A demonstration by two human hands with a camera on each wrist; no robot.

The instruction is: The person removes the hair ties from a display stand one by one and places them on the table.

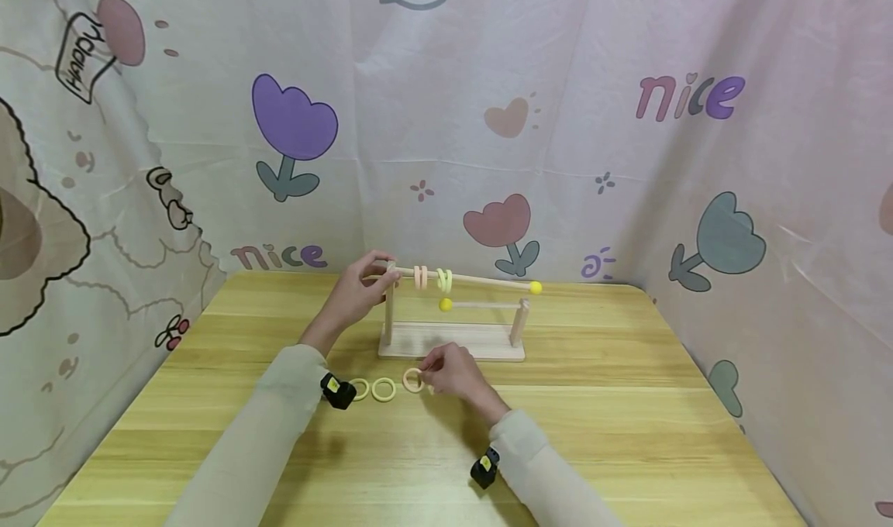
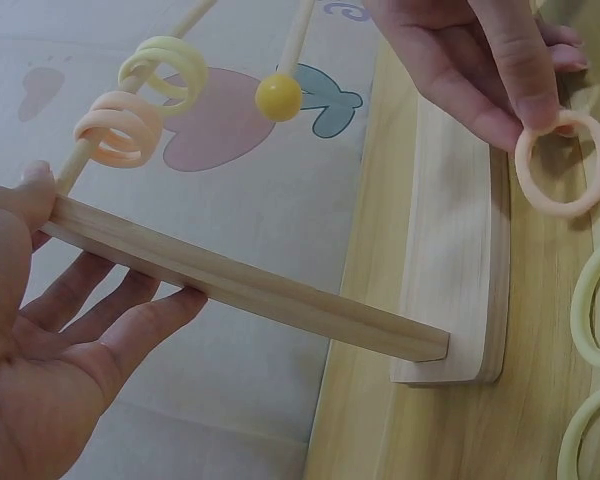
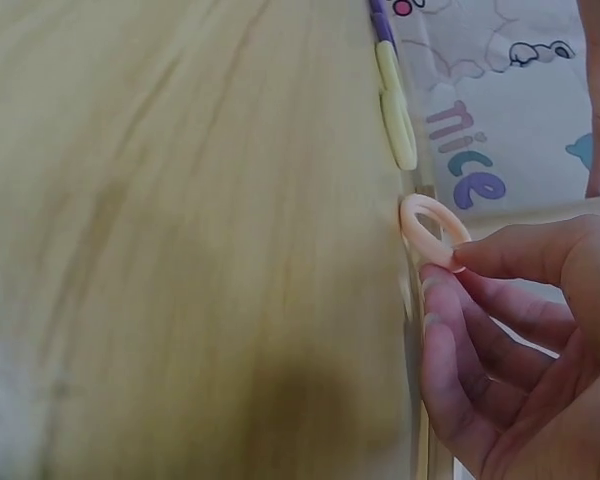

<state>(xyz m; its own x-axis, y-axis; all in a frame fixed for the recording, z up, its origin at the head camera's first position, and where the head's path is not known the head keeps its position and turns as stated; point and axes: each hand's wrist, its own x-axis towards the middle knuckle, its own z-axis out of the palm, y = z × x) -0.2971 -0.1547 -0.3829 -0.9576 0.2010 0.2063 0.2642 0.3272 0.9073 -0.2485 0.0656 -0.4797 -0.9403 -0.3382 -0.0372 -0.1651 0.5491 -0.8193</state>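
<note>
A wooden stand (image 1: 453,341) has two upright posts, each with a rod that ends in a yellow ball. My left hand (image 1: 359,291) holds the top of the taller left post (image 2: 250,290), thumb by the rod's end and fingers along the post. Peach rings (image 2: 120,128) and pale yellow rings (image 2: 165,75) hang on that upper rod (image 1: 488,280). In front of the base, my right hand (image 1: 453,372) pinches a peach ring (image 3: 435,232) between thumb and fingertips. In the left wrist view this ring (image 2: 521,175) shows its open face.
Pale yellow rings (image 1: 384,390) lie on the wooden table (image 1: 593,434) left of my right hand, some partly hidden by the left wrist's black camera (image 1: 338,391). A purple piece (image 3: 381,20) shows beyond them in the right wrist view. Printed cloth (image 1: 418,124) hangs behind the table.
</note>
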